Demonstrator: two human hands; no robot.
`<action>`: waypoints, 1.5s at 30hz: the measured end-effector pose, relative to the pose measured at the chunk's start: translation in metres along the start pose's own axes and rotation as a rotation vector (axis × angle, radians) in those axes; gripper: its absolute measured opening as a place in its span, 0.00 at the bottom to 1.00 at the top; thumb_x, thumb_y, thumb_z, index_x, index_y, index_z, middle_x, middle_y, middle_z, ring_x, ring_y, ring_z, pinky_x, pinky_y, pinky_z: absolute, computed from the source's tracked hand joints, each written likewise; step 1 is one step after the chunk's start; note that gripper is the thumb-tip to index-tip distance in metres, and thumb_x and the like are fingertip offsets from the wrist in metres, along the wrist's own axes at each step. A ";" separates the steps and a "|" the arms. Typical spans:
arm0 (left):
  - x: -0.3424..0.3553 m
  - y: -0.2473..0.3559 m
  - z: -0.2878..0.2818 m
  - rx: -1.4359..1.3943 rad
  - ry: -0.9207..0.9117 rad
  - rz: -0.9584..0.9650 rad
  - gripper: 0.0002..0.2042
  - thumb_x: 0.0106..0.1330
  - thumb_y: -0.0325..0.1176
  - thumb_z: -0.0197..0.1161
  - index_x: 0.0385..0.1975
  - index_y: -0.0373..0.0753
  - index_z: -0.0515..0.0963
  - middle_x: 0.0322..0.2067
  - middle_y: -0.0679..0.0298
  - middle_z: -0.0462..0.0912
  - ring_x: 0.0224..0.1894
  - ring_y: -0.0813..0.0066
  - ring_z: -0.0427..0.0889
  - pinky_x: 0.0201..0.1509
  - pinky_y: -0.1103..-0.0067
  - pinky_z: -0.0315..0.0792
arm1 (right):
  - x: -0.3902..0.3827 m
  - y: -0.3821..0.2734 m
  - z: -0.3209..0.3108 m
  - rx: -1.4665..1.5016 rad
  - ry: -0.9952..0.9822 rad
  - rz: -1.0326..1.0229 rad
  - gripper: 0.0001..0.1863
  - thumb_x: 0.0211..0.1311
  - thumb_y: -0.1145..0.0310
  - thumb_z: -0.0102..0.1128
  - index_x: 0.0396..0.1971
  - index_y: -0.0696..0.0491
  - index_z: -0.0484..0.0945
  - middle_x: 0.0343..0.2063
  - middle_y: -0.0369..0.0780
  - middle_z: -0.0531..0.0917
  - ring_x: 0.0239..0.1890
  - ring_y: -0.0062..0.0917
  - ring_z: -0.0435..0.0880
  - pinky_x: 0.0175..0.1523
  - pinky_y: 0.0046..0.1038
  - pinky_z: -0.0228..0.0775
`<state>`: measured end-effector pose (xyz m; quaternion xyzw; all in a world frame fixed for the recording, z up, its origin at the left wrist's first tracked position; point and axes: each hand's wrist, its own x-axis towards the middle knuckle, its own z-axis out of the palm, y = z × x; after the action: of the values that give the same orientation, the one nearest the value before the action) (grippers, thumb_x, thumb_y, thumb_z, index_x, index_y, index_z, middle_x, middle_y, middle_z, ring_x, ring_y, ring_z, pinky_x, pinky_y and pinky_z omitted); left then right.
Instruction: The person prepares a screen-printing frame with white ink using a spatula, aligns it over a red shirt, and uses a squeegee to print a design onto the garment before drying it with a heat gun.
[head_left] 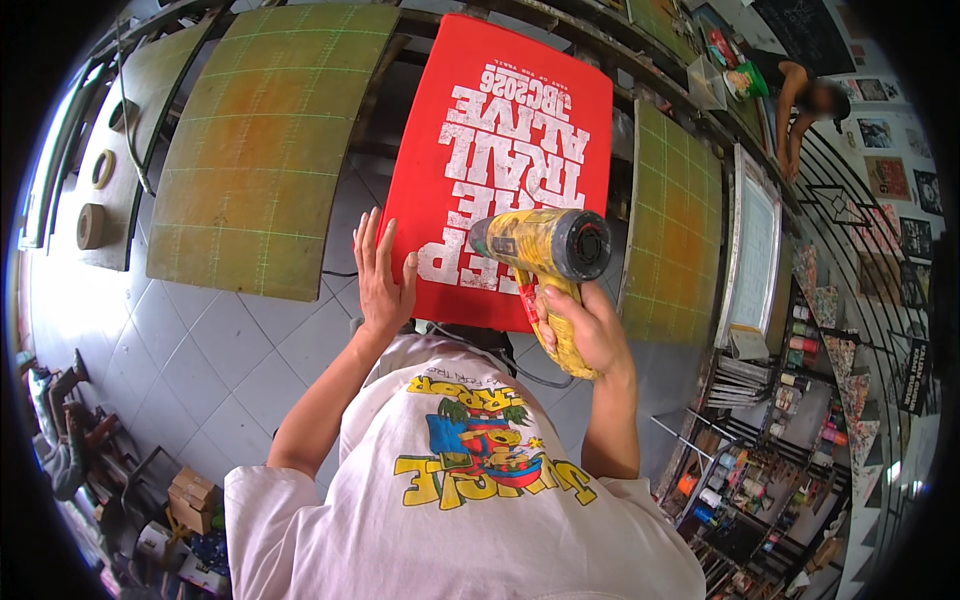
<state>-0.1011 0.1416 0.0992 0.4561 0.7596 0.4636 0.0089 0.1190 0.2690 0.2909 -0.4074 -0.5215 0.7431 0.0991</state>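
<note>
In front of me a flat board covered in red fabric (425, 150), printed with large white lettering, lies with its near edge toward my body. My right hand (590, 335) is wrapped round the yellow grip of a heat gun (535, 240). The heat gun is held above the near right part of the red fabric, its nozzle pointing left. A grey cord hangs from its grip toward my waist. At the near left edge of the fabric is my left hand (383, 275), fingers stretched out and thumb apart, holding nothing.
Olive-green boards (270, 140) with orange stains flank the red one; another green board (675, 220) is on the right. Tape rolls (91, 226) rest at far left. Another person (805, 105) works at the far right. Shelves of containers (740, 480) stand lower right, cardboard boxes (195, 498) lower left.
</note>
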 end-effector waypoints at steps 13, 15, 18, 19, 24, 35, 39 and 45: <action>-0.001 0.000 0.001 -0.028 0.002 0.006 0.25 0.72 0.29 0.57 0.69 0.37 0.66 0.73 0.47 0.59 0.78 0.45 0.54 0.80 0.51 0.46 | -0.031 0.003 -0.010 0.001 0.028 0.088 0.09 0.75 0.68 0.54 0.40 0.58 0.74 0.25 0.35 0.76 0.22 0.16 0.75 0.26 0.23 0.68; -0.002 -0.001 0.001 -0.044 -0.004 0.004 0.25 0.72 0.29 0.57 0.69 0.38 0.66 0.74 0.47 0.59 0.78 0.46 0.54 0.80 0.49 0.44 | -0.035 0.004 -0.010 0.011 0.045 0.099 0.08 0.75 0.68 0.54 0.40 0.58 0.73 0.25 0.35 0.76 0.22 0.16 0.75 0.26 0.23 0.68; -0.005 -0.005 0.001 -0.048 0.004 0.015 0.24 0.74 0.32 0.54 0.70 0.39 0.66 0.75 0.46 0.56 0.79 0.43 0.48 0.79 0.46 0.39 | -0.041 0.005 -0.011 -0.002 0.069 0.106 0.08 0.75 0.68 0.54 0.40 0.58 0.73 0.25 0.35 0.76 0.22 0.17 0.75 0.26 0.23 0.68; -0.005 -0.006 0.001 -0.024 0.053 0.042 0.24 0.75 0.35 0.53 0.70 0.39 0.65 0.75 0.45 0.55 0.79 0.42 0.46 0.79 0.45 0.38 | -0.042 0.006 -0.013 -0.025 0.062 0.112 0.08 0.75 0.68 0.54 0.40 0.58 0.73 0.26 0.35 0.76 0.22 0.17 0.75 0.26 0.23 0.68; -0.009 -0.008 0.001 -0.037 0.195 0.059 0.28 0.77 0.46 0.50 0.72 0.39 0.61 0.78 0.42 0.44 0.80 0.36 0.34 0.78 0.42 0.32 | -0.046 0.007 -0.004 -0.011 -0.006 0.115 0.08 0.76 0.67 0.55 0.40 0.57 0.74 0.27 0.35 0.76 0.22 0.16 0.74 0.27 0.22 0.67; -0.012 -0.007 0.001 0.000 0.230 0.019 0.29 0.79 0.47 0.43 0.73 0.37 0.59 0.78 0.41 0.44 0.80 0.40 0.35 0.77 0.44 0.24 | -0.040 0.012 0.006 0.003 -0.065 0.107 0.08 0.75 0.68 0.56 0.43 0.58 0.73 0.29 0.35 0.76 0.22 0.16 0.74 0.27 0.23 0.67; -0.013 -0.009 0.000 0.001 0.232 0.002 0.29 0.79 0.48 0.42 0.73 0.37 0.59 0.78 0.42 0.45 0.81 0.41 0.35 0.77 0.44 0.24 | -0.048 0.010 -0.002 0.018 0.015 0.131 0.09 0.75 0.68 0.56 0.44 0.59 0.73 0.29 0.36 0.76 0.23 0.17 0.74 0.27 0.23 0.68; -0.013 -0.010 0.001 0.006 0.231 -0.017 0.29 0.79 0.49 0.42 0.73 0.38 0.58 0.78 0.43 0.45 0.81 0.42 0.35 0.77 0.43 0.23 | -0.059 0.010 -0.009 0.010 0.045 0.139 0.09 0.75 0.68 0.56 0.44 0.59 0.73 0.29 0.36 0.76 0.22 0.18 0.75 0.27 0.24 0.69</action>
<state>-0.0994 0.1314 0.0863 0.3933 0.7609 0.5105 -0.0761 0.1666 0.2374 0.3102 -0.4586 -0.4859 0.7415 0.0611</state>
